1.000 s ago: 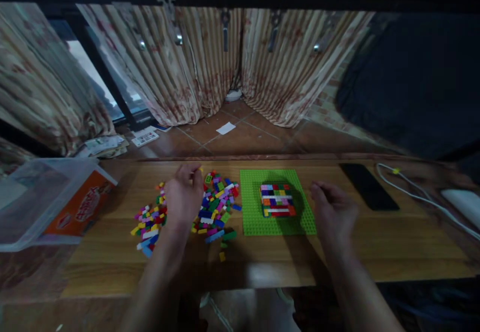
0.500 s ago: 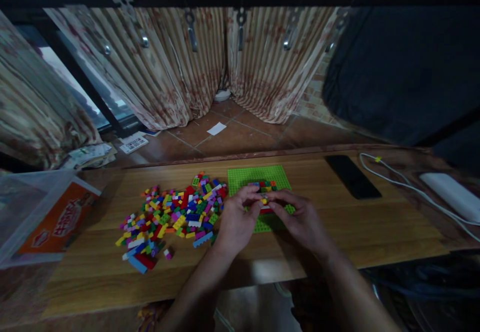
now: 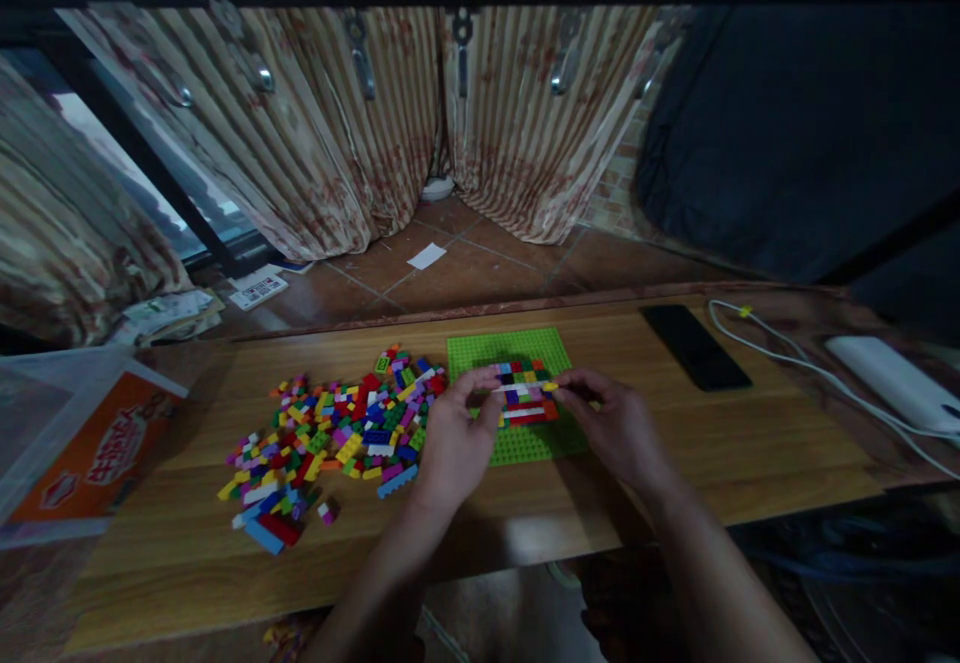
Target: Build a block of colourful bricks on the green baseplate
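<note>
Both hands meet over the green baseplate (image 3: pixel 525 440), and between their fingertips runs a thin strip of bricks, its long axis lying left to right across the brick block (image 3: pixel 525 395) built on that plate. Going from the left: a clear plastic bin (image 3: pixel 45 413) with an orange box inside sits at the table's far left edge, then a loose pile of coloured bricks (image 3: pixel 330 433) spreads over the table (image 3: pixel 675 483), just beside the baseplate. The left hand (image 3: pixel 454 438) pinches the strip's left end, thumb and forefinger closed on it; the right hand (image 3: pixel 619 428) pinches the right end the same way. Neither hand is nearer: the strip lies straight ahead of both. Further right lie a black phone (image 3: pixel 694 346) and a white cable (image 3: pixel 810 368), well apart from the hands.
</note>
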Motion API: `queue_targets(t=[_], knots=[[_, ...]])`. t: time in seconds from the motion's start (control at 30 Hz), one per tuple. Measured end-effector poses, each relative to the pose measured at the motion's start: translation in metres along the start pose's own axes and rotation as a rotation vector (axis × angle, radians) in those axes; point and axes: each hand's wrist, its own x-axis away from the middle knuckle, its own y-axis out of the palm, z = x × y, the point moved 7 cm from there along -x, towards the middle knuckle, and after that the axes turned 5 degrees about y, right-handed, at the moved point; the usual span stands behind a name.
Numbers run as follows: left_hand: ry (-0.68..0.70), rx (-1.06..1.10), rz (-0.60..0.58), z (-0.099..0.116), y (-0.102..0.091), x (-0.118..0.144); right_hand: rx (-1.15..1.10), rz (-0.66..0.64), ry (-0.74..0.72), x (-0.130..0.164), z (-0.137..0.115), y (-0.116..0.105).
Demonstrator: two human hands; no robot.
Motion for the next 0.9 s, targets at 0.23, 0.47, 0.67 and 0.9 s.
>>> queue_targets(t=[0.23,0.47,0.67,0.9], knots=[[-0.082,-0.25,0.013,-0.007,-0.017,-0.006,0.045,0.056,0.135,-0.007,0.025,-0.014],[-0.096,-0.258,-0.058,-0.012,-0.005,-0.006,0.043,-0.005,0.115,-0.007,0.017,0.0],[-0.098,-0.245,-0.063,-0.011,-0.004,-0.005,0.054,0.0,0.105,-0.008,0.017,0.002],[-0.064,-0.229,-0.074,-0.007,-0.003,-0.004,0.085,-0.017,0.084,-0.008,0.018,0.006]])
